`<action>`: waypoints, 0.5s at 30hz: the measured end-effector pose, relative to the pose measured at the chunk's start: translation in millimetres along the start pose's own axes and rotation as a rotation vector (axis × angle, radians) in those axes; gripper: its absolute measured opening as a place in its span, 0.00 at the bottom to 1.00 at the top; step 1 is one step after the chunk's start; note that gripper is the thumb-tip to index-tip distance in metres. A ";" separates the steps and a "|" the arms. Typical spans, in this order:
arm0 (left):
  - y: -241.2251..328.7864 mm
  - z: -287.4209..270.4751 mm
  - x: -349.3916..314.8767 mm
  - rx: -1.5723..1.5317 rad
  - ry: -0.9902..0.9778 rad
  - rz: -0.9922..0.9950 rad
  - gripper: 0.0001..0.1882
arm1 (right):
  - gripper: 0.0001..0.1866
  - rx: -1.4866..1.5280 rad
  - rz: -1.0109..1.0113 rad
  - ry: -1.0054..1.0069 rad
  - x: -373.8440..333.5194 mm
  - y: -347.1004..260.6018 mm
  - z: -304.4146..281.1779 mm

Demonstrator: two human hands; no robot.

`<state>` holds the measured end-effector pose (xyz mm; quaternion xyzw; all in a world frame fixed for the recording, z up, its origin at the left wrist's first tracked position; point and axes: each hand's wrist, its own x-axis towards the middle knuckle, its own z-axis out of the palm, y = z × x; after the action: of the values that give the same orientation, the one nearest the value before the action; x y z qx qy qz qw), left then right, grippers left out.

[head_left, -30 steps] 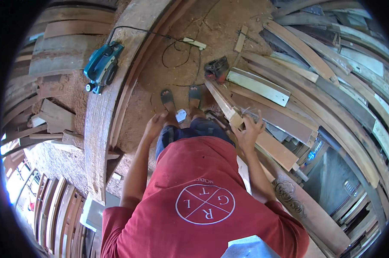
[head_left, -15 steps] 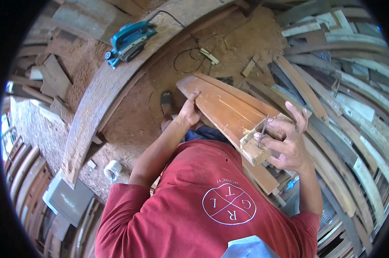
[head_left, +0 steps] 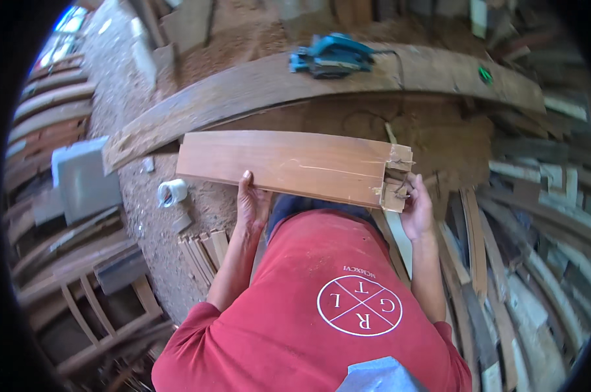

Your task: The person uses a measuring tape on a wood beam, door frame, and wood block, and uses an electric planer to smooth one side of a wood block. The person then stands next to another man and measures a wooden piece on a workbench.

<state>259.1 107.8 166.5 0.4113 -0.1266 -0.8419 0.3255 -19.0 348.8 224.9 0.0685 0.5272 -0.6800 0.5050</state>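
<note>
Holding up a long, flat, reddish-brown wooden board (head_left: 282,160) in front of the waist, the left hand (head_left: 253,206) grips its near edge left of the middle, thumb over the upper face and fingers beneath. The right hand (head_left: 418,212) is closed about the board's right end, at the nearer of two pale, squared prongs with a gap between them; some of its fingers are hidden. The board lies crosswise before the person, its broad face turned up and marked with thin pale lines.

Close behind the hands is the person's red short-sleeved shirt (head_left: 308,261), printed with a white circle. Past the board's far edge stretches a long, weathered brown plank (head_left: 243,91), bowed by the lens, with a blue electric hand planer (head_left: 331,55) resting on it, its dark cord leading right. Left of the board, a white hollow cylinder (head_left: 180,188) sits on the speckled ground (head_left: 142,225), near a bundle of narrow wooden strips (head_left: 194,261). Farther left are a pale grey boxy block (head_left: 89,189) and a barred wooden frame (head_left: 98,305). Many loose lengths of timber (head_left: 475,242) spread out at the right.
</note>
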 end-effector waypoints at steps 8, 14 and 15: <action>62.2 -6.9 6.3 -0.195 -0.014 0.271 0.23 | 0.25 0.085 -0.029 -0.175 96.4 17.4 78.0; 91.0 -10.8 30.7 -0.295 -0.018 0.269 0.25 | 0.30 -0.089 -0.134 -0.184 119.2 -1.1 128.1; 96.9 -9.5 35.2 -0.305 -0.034 0.260 0.25 | 0.29 -0.080 -0.139 -0.160 126.6 0.5 127.5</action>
<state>293.7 12.0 185.7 0.3230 -0.0552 -0.8090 0.4880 -23.4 170.8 200.8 -0.0430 0.5154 -0.6951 0.4994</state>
